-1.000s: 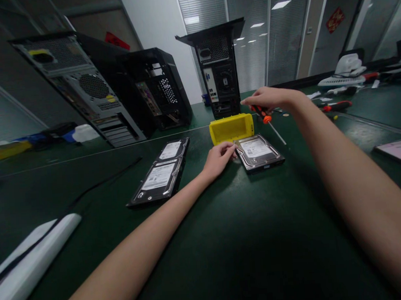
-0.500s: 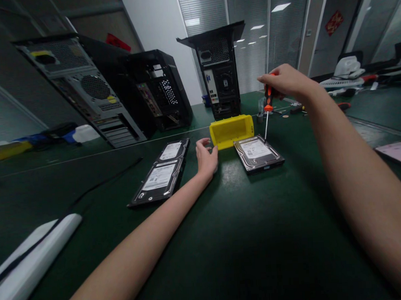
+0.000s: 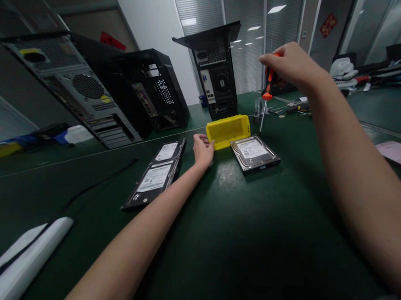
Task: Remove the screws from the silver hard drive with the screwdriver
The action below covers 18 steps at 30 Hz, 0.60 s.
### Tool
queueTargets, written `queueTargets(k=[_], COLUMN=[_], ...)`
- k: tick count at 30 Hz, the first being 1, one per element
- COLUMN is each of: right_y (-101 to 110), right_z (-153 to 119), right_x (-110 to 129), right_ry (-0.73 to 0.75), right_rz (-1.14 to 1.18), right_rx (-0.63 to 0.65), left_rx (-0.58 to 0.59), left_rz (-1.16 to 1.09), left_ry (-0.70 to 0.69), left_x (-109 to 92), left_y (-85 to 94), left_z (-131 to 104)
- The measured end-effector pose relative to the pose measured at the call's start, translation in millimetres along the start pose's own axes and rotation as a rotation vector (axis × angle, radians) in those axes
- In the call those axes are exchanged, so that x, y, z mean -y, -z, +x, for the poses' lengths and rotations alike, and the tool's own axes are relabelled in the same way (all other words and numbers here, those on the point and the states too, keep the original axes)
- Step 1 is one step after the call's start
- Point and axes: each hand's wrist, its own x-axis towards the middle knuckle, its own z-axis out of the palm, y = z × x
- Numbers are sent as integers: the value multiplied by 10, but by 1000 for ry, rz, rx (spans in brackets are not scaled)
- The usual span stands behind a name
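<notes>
My right hand point(image 3: 285, 67) is closed round the orange-and-black handle of a screwdriver point(image 3: 267, 86). The screwdriver points down at a slant, its tip just past the far right edge of a hard drive point(image 3: 253, 151), seemingly off the drive. That drive lies label up on the green table. Just behind it a yellow plastic box point(image 3: 228, 130) stands on its side, its open face towards me. My left hand point(image 3: 203, 150) has its thumb and fingers at the left end of this box, pinching its edge. Two more hard drives point(image 3: 156, 175) lie end to end left of my left hand.
Several black computer cases stand behind, including one at the centre point(image 3: 218, 77) and a large one point(image 3: 83, 89) at left. Small tools point(image 3: 299, 106) lie at the back right. A pink flat object point(image 3: 397, 155), a black cable point(image 3: 101, 182) and a white object point(image 3: 34, 257) flank the work area.
My right hand has risen and drawn the screwdriver tip up off the far right edge of the hard drive. My left hand has reached forward onto the yellow box's left end.
</notes>
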Motion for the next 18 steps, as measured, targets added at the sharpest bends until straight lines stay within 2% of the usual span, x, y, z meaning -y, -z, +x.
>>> queueTargets(k=[6,9,10,12,14,18], right_y=[-3,-128,-196,-350,-486,-578], right_z=[35,68,68,26,-89,-490], right_x=[-71,-172,-224,-369,-567,-1034], right_ry=[-14,-7,-49,-137,-347,-588], right_rz=[23,39,118,310,594,671], right_rx=[2,-27,-13,-91,-8,106], left_rx=[-21,-28,-35,-43,-44,-45], left_rz=[44,46,48,54,62,125], left_ry=[-42,-18,-9,-2,-14,-28], left_x=[74,57,47,29,18,23], left_y=[108,169,189,235,285,354], left_z=[-74,-108,-113,-120,-130,-162])
